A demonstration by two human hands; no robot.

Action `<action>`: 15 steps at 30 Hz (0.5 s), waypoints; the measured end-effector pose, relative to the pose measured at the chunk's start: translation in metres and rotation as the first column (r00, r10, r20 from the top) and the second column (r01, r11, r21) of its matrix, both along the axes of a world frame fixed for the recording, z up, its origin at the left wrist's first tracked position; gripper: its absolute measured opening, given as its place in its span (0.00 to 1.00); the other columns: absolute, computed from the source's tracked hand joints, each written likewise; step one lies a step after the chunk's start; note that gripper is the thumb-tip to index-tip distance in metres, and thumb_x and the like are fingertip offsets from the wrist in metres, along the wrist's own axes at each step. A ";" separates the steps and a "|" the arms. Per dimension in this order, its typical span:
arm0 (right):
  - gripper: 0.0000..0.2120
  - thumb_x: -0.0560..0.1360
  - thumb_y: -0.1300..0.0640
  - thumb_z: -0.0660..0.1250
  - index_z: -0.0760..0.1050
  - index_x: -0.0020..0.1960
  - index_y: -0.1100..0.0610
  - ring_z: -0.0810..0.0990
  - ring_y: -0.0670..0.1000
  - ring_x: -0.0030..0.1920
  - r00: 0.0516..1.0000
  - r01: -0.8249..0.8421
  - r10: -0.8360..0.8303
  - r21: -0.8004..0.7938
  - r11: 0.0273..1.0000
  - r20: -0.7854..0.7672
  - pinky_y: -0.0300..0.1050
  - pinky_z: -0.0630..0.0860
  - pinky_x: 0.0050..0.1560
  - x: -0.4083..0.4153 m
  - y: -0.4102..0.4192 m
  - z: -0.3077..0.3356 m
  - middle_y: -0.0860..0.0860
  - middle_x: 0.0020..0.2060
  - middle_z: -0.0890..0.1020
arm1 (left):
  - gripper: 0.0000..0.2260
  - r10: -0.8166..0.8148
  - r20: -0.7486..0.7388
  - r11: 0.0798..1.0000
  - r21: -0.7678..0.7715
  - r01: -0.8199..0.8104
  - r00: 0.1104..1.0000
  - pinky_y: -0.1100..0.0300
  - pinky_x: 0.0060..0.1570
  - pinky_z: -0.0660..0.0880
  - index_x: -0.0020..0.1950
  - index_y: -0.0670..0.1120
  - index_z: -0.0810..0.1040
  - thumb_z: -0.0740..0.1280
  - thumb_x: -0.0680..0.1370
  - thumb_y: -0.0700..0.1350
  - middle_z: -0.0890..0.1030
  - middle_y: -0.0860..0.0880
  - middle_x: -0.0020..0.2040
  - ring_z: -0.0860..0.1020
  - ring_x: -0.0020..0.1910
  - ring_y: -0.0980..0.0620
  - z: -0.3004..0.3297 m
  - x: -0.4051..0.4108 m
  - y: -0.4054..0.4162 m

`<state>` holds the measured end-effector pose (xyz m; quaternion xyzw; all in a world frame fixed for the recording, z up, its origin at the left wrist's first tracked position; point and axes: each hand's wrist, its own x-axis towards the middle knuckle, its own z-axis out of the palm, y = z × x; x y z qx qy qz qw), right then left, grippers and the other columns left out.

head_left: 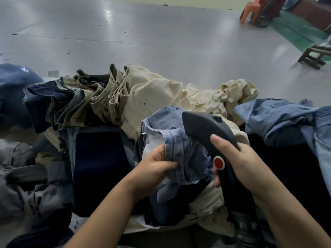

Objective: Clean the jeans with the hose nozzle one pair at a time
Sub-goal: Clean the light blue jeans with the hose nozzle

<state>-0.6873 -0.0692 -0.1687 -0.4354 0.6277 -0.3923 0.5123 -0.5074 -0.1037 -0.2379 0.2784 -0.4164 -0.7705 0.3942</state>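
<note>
Both forearms reach in from the bottom edge toward a heap of trousers on a grey tabletop (161, 33). Left hand (155, 165) has its fingers curled round a bunched fold at the waistband of light blue jeans (177, 140), which lie on top of the heap just in front of the person, and it is lifting that fold slightly. Right hand (232, 158) is wrapped round the dark handle of the nozzle (206, 126), thumb along the near side and fingertips showing beside the red button (218, 162); the ribbed hose (247, 228) runs down from it past the wrist. The nozzle head curves forward and down against the jeans, touching or nearly touching the cloth beside the left hand. Behind lie cream trousers (152, 93), a fanned stack of khaki and dark pairs (80, 97), a navy pair (100, 158) and more blue denim (279, 120) at right. By my reading the step is running the nozzle over this one pair. To do it well the left hand should pull the waistband taut and clear of the pairs beneath, so the head meets a flat single layer; the mouth wants to be kept close to the cloth and drawn slowly along seams and pockets, where lint gathers, without sucking in loose folds
</note>
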 end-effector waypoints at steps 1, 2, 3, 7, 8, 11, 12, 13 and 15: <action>0.23 0.61 0.39 0.68 0.75 0.26 0.60 0.75 0.56 0.20 1.000 0.014 -0.014 -0.002 1.000 0.006 0.40 0.71 0.21 -0.003 -0.002 0.001 0.60 0.22 0.75 | 0.17 0.005 -0.005 1.000 0.013 -0.004 1.000 0.56 0.50 0.79 0.57 0.41 0.76 0.60 0.71 0.31 0.84 0.43 0.51 0.82 0.52 0.47 0.000 -0.001 0.001; 0.22 0.61 0.39 0.68 0.76 0.25 0.59 0.76 0.56 0.20 1.000 0.017 -0.017 -0.002 1.000 0.013 0.40 0.72 0.21 -0.005 -0.003 0.003 0.60 0.22 0.76 | 0.17 0.018 -0.020 0.999 0.028 -0.018 1.000 0.56 0.48 0.79 0.56 0.42 0.78 0.60 0.71 0.30 0.84 0.43 0.50 0.82 0.51 0.47 -0.001 -0.001 0.000; 0.22 0.61 0.39 0.68 0.76 0.25 0.58 0.76 0.56 0.20 1.000 0.005 -0.005 0.000 1.000 0.020 0.40 0.72 0.21 -0.006 -0.001 0.004 0.60 0.23 0.76 | 0.17 0.036 -0.039 0.999 0.041 -0.034 0.999 0.56 0.46 0.79 0.54 0.42 0.80 0.61 0.70 0.30 0.84 0.42 0.49 0.83 0.50 0.46 -0.001 0.000 -0.001; 0.24 0.59 0.39 0.69 0.75 0.32 0.63 0.76 0.56 0.20 0.990 -0.131 0.128 0.050 0.990 0.057 0.40 0.71 0.20 -0.002 0.010 0.005 0.59 0.23 0.76 | 0.18 0.082 -0.059 0.997 0.008 -0.082 0.995 0.59 0.46 0.79 0.51 0.47 0.85 0.61 0.71 0.32 0.85 0.44 0.49 0.83 0.50 0.48 0.002 0.003 -0.007; 0.25 0.59 0.40 0.69 0.74 0.35 0.64 0.76 0.56 0.19 0.987 -0.157 0.153 0.067 0.985 0.059 0.41 0.71 0.20 0.001 0.014 0.003 0.58 0.23 0.76 | 0.19 0.082 -0.058 0.997 -0.003 -0.083 0.995 0.59 0.47 0.79 0.52 0.49 0.85 0.61 0.72 0.32 0.84 0.45 0.50 0.83 0.51 0.49 0.002 0.003 -0.008; 0.27 0.59 0.38 0.69 0.73 0.36 0.64 0.75 0.56 0.19 0.986 -0.162 0.160 0.083 0.983 0.038 0.41 0.71 0.20 0.007 0.016 -0.003 0.57 0.23 0.76 | 0.19 0.067 -0.006 0.997 -0.036 -0.067 0.998 0.60 0.51 0.77 0.54 0.51 0.84 0.61 0.73 0.34 0.84 0.46 0.54 0.81 0.56 0.49 -0.001 0.005 -0.007; 0.26 0.59 0.38 0.69 0.73 0.35 0.63 0.75 0.56 0.19 0.989 -0.145 0.143 0.074 0.987 0.027 0.41 0.71 0.20 0.007 0.014 -0.004 0.57 0.23 0.76 | 0.18 0.065 0.026 0.997 -0.042 -0.064 0.998 0.59 0.52 0.77 0.54 0.50 0.84 0.62 0.73 0.34 0.83 0.46 0.55 0.81 0.57 0.49 -0.002 0.006 -0.007; 0.25 0.60 0.38 0.68 0.74 0.34 0.63 0.76 0.56 0.20 0.993 -0.119 0.118 0.059 0.991 0.019 0.41 0.71 0.20 0.005 0.010 -0.005 0.57 0.23 0.76 | 0.17 0.063 0.060 0.997 -0.047 -0.061 0.996 0.58 0.53 0.77 0.55 0.49 0.83 0.62 0.72 0.34 0.83 0.45 0.55 0.80 0.57 0.48 -0.003 0.007 -0.007; 0.24 0.60 0.38 0.69 0.76 0.29 0.60 0.76 0.57 0.20 0.999 -0.044 0.044 0.026 0.999 0.021 0.43 0.73 0.22 0.001 0.001 -0.007 0.58 0.23 0.76 | 0.17 0.070 0.117 0.997 -0.040 -0.065 0.991 0.54 0.56 0.76 0.56 0.46 0.80 0.62 0.71 0.34 0.83 0.44 0.56 0.80 0.58 0.46 -0.007 0.006 -0.006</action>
